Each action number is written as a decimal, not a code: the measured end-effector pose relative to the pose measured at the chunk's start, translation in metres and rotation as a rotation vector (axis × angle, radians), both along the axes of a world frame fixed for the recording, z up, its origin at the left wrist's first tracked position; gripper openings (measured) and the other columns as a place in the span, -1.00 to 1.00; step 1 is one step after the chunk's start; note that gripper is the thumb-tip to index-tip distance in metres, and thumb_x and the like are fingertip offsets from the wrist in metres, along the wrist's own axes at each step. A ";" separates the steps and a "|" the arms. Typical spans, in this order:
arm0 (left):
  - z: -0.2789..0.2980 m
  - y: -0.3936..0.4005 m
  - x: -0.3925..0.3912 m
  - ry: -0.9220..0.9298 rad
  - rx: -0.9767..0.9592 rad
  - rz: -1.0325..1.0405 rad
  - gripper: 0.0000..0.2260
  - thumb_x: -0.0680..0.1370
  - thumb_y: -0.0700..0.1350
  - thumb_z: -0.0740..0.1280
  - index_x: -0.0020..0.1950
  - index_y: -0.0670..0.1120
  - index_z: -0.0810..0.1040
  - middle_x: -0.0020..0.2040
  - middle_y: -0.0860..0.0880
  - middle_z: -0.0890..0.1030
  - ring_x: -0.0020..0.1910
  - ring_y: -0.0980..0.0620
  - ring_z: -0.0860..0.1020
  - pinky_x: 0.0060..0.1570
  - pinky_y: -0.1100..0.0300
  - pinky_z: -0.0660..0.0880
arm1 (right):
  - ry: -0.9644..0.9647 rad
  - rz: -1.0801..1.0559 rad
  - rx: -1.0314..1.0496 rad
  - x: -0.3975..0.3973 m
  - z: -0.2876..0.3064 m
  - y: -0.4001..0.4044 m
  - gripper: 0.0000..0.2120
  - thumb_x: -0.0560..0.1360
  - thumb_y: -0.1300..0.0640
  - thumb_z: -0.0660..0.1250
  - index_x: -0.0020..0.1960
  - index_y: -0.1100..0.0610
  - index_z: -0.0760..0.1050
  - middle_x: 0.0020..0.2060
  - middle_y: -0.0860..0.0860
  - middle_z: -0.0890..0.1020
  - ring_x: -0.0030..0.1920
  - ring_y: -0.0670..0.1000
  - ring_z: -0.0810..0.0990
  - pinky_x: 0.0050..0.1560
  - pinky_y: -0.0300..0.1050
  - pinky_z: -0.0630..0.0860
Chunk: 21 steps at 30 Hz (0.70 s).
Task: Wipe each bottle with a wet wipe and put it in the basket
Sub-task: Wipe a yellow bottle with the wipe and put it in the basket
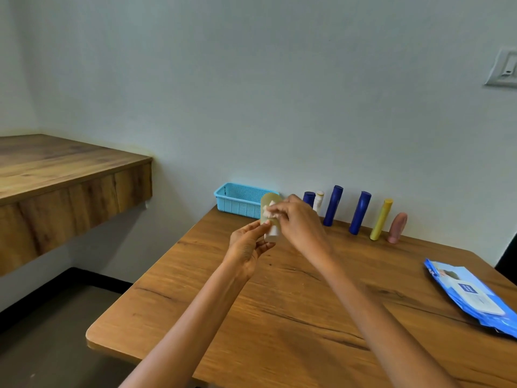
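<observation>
We hold the pale bottle [269,208] upright, cap down, left hand [249,243] gripping it, right hand [296,219] pinching the wipe [270,210] against it. The basket [240,200] sits just behind the bottle, nearer our left hand.

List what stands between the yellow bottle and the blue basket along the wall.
In the head view, between yellow bottle and basket: two tall blue bottles, a white one, a short blue one.

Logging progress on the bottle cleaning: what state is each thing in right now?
Pale bottle: held cap-down in left hand, being wiped.
Wet wipe: bunched, pinched by right hand against the bottle.
Basket: on table, no bottle visible inside.
Six bottles: upright along the wall.
Wipes pack: lying flat, flap closed.
</observation>
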State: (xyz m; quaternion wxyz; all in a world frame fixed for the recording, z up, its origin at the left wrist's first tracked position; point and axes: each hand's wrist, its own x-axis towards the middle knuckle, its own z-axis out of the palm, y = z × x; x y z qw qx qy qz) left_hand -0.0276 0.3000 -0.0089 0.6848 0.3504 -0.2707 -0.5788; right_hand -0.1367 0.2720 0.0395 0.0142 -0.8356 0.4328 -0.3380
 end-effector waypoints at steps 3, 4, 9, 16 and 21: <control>-0.006 0.001 0.001 -0.019 0.025 -0.002 -0.82 0.49 -0.27 0.35 0.08 -0.23 0.54 -0.25 -0.08 0.64 -0.31 0.05 0.59 -0.26 0.22 0.55 | 0.065 0.036 0.142 -0.006 0.002 0.002 -0.76 0.55 0.21 0.26 0.18 0.06 0.56 0.18 0.00 0.56 0.10 -0.09 0.53 -0.02 -0.36 0.35; -0.006 0.001 0.000 -0.023 0.030 -0.010 -0.82 0.49 -0.27 0.36 0.08 -0.23 0.54 -0.20 -0.11 0.63 -0.28 0.03 0.58 -0.24 0.21 0.55 | 0.040 0.047 0.187 -0.009 0.007 -0.001 -0.76 0.54 0.21 0.27 0.17 0.07 0.56 0.19 -0.01 0.57 0.12 -0.09 0.54 -0.04 -0.36 0.36; 0.001 0.000 -0.002 -0.029 0.032 -0.028 -0.84 0.48 -0.24 0.38 0.04 -0.20 0.53 -0.12 -0.15 0.62 -0.19 0.00 0.59 -0.10 0.15 0.55 | -0.185 -0.040 0.085 -0.013 0.028 -0.020 -0.74 0.56 0.21 0.25 0.22 0.10 0.53 0.16 0.04 0.55 0.09 -0.05 0.53 -0.06 -0.35 0.36; 0.000 -0.005 0.007 0.051 0.066 0.022 -0.82 0.50 -0.24 0.37 0.07 -0.26 0.54 -0.19 -0.14 0.61 -0.31 0.03 0.60 -0.23 0.18 0.57 | -0.003 0.032 0.045 0.003 -0.003 -0.014 -0.70 0.57 0.24 0.20 0.26 0.10 0.50 0.09 0.02 0.45 0.03 -0.10 0.44 0.03 -0.33 0.33; -0.007 -0.005 0.010 0.100 0.097 0.013 -0.79 0.50 -0.25 0.35 0.11 -0.30 0.53 -0.21 -0.14 0.60 -0.27 0.00 0.58 -0.32 0.19 0.59 | -0.001 0.118 0.092 0.000 -0.014 -0.010 -0.75 0.54 0.24 0.25 0.13 0.03 0.59 -0.04 -0.08 0.42 -0.06 -0.18 0.41 -0.18 -0.47 0.29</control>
